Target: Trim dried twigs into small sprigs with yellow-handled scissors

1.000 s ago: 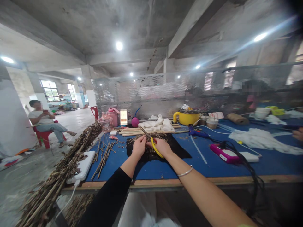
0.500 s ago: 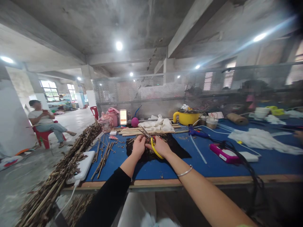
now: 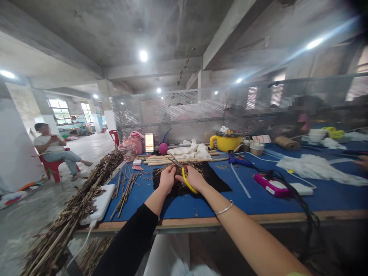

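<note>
Scissors (image 3: 188, 184) over blue table (image 3: 184, 205), concrete ceiling (image 3: 115, 34) overhead

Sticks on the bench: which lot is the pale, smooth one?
The straight rods lying crosswise behind the black cloth; the bundle at the left edge and the loose twigs are dark and rough.

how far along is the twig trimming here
Early, it seems. Done: a small scatter of short cut sticks lies on the blue table left of the black cloth. In hand: the left hand grips twigs on the cloth while the right hand holds yellow-handled scissors at them. Left: a long heap of uncut stalks by the table's left edge.
</note>
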Demonstrator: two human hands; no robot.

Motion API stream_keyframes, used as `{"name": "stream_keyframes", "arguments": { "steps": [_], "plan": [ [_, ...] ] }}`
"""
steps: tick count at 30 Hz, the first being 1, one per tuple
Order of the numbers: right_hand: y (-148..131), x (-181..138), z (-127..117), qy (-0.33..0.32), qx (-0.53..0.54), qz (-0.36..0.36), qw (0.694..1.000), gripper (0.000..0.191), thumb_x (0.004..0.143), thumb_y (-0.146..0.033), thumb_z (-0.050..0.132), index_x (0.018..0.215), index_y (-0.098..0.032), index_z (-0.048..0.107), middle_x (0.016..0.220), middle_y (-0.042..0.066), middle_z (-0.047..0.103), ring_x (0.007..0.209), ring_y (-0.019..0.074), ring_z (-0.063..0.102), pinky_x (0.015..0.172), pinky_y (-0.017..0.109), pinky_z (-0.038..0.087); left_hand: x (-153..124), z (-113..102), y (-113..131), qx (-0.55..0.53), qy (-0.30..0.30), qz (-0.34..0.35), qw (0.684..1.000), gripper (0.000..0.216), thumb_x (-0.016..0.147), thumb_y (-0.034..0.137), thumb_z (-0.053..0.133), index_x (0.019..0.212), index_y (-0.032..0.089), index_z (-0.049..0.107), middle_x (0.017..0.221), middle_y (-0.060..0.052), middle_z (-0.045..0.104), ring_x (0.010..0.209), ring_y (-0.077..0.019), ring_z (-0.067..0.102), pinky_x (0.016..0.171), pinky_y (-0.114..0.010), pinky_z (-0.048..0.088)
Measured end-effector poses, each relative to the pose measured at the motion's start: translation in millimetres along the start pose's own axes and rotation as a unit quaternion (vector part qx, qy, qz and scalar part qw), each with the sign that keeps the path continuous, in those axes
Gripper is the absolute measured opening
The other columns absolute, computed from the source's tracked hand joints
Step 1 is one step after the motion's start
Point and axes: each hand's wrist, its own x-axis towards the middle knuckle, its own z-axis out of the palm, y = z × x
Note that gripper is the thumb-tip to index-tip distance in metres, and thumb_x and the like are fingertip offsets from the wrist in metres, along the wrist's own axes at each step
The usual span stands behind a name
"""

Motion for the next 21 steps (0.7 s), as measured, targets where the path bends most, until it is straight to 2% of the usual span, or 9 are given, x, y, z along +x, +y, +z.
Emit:
{"name": "stream_keyframes", "arguments": {
  "steps": [4, 9, 15, 21],
  "plan": [
    [-0.3, -1.5, -1.8, -0.008, 0.007, 0.001, 1.0, 0.062, 0.066, -0.065, 0.051, 0.104, -0.016, 0.048, 0.101, 0.011, 0.059, 0.095, 0.0253, 0.056, 0.072, 0.029, 0.039, -0.2, 0.7, -1.0, -0.012, -0.031, -0.028, 0.999, 0.043, 0.071, 0.04, 0.057, 0.107, 0.018, 0.057, 0.073, -0.003, 0.062, 0.044, -0.0057, 0.044, 0.041, -0.017, 0.034],
    [-0.9, -1.4, -3.8, -0.016, -0.012, 0.017, 1.0, 0.06, 0.067, -0.068, 0.046, 0.1, -0.018, 0.05, 0.093, 0.011, 0.063, 0.09, 0.0267, 0.059, 0.07, 0.031, 0.04, -0.9, -0.6, 0.6, 0.017, -0.026, -0.003, 0.999, 0.042, 0.071, 0.044, 0.056, 0.102, 0.016, 0.06, 0.065, -0.001, 0.061, 0.04, -0.0051, 0.04, 0.04, -0.017, 0.03],
    [-2.0, 0.0, -4.1, -0.03, -0.015, 0.041, 0.999, 0.062, 0.064, -0.069, 0.049, 0.097, -0.017, 0.053, 0.096, 0.013, 0.063, 0.092, 0.0266, 0.058, 0.071, 0.03, 0.04, -0.6, -2.5, 1.7, 0.059, 0.001, 0.062, 0.996, 0.033, 0.07, 0.041, 0.057, 0.089, 0.015, 0.066, 0.066, -0.004, 0.063, 0.054, -0.0115, 0.052, 0.051, -0.021, 0.04],
    [-0.4, 0.5, -2.4, -0.027, -0.018, 0.045, 0.998, 0.064, 0.063, -0.072, 0.048, 0.097, -0.018, 0.054, 0.095, 0.012, 0.063, 0.09, 0.0274, 0.059, 0.071, 0.032, 0.041, 1.0, -3.9, 0.4, 0.069, 0.002, 0.075, 0.995, 0.031, 0.071, 0.037, 0.057, 0.091, 0.015, 0.067, 0.067, -0.004, 0.064, 0.06, -0.014, 0.055, 0.057, -0.024, 0.043]
  ]
}}
